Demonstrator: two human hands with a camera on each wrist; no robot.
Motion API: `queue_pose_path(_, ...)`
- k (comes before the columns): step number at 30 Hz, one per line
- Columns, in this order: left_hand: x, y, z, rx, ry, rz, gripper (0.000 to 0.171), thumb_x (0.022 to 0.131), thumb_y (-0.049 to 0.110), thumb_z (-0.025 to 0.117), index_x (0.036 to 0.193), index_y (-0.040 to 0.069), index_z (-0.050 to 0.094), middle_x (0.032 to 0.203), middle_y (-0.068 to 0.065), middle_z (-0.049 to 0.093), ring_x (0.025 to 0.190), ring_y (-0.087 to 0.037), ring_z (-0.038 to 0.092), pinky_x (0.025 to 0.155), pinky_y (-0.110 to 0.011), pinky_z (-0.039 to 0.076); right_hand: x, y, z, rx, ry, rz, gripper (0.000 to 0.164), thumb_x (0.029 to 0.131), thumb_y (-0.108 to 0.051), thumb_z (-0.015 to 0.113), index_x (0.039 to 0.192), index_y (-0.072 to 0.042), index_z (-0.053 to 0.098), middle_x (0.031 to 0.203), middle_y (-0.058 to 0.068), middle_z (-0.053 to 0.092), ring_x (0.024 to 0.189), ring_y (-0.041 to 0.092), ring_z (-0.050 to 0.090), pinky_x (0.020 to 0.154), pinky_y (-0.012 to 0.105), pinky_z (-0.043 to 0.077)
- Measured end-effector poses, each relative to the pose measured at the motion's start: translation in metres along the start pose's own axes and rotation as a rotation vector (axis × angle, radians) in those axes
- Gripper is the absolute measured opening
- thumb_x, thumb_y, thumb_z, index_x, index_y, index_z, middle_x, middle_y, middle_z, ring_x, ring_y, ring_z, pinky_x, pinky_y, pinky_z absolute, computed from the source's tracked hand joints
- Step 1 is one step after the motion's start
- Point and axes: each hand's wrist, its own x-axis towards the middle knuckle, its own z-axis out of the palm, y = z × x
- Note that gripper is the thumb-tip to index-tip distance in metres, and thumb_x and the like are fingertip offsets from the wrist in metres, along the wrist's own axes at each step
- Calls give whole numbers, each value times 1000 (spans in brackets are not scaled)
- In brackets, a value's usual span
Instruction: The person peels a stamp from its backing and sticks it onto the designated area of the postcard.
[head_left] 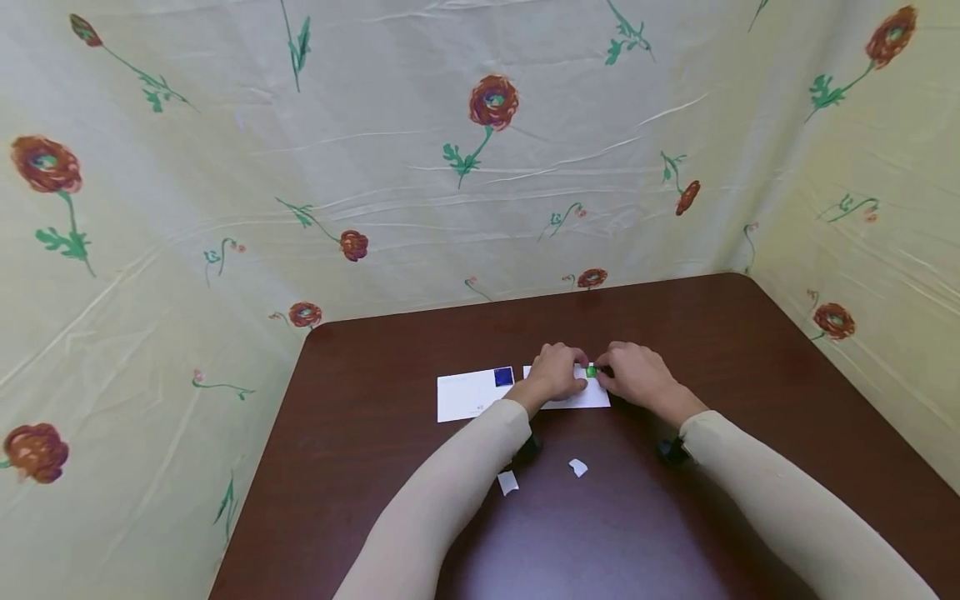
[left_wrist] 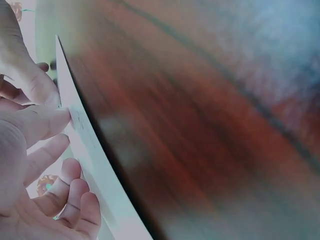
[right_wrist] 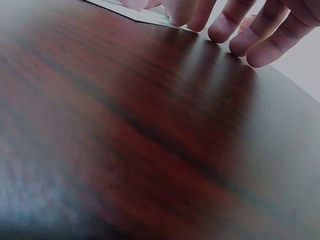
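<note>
A white envelope [head_left: 592, 398] lies on the table with a small green stamp [head_left: 591, 372] at its upper right corner. My left hand [head_left: 557, 372] rests on this envelope, thumb and fingertips at the left side of the stamp. In the left wrist view, its fingers [left_wrist: 75, 197] bend loosely over the white paper. From the right, my right hand [head_left: 637, 373] reaches in and touches the stamp's edge with its fingertips. The right wrist view shows several of its fingers [right_wrist: 225, 30] against the tabletop beside the envelope's edge.
Left of my hands lies another white envelope [head_left: 467, 396] with a dark blue stamp [head_left: 503, 377] at its upper right. Two small white paper scraps, one left [head_left: 507, 482] and one right [head_left: 577, 467], lie nearer me on the brown table [head_left: 360, 433]. A flowered curtain [head_left: 390, 125] surrounds the table.
</note>
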Motion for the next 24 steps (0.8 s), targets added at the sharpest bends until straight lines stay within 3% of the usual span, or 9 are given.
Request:
queue_pose_path(15,-5,-2,4,51,35,51,36,90,35,71,125,25,70,126,-5,61,112,-24,51,92,-39,48,2,1,0,-9,-33,-37,27,91,-29,72,112,-13,77,97,6,68,77,19,59,69,39,56)
queue_pose_path(24,-9,-3,-2,-47,68,97,39,87,31,75,124,17,70,113,-3,65,104,-20,57,85,-35,50,-1,5,-2,30,-30,-56,29,92,-29,71,115,-12,75,99,6,69,80,19,60,75,41,55)
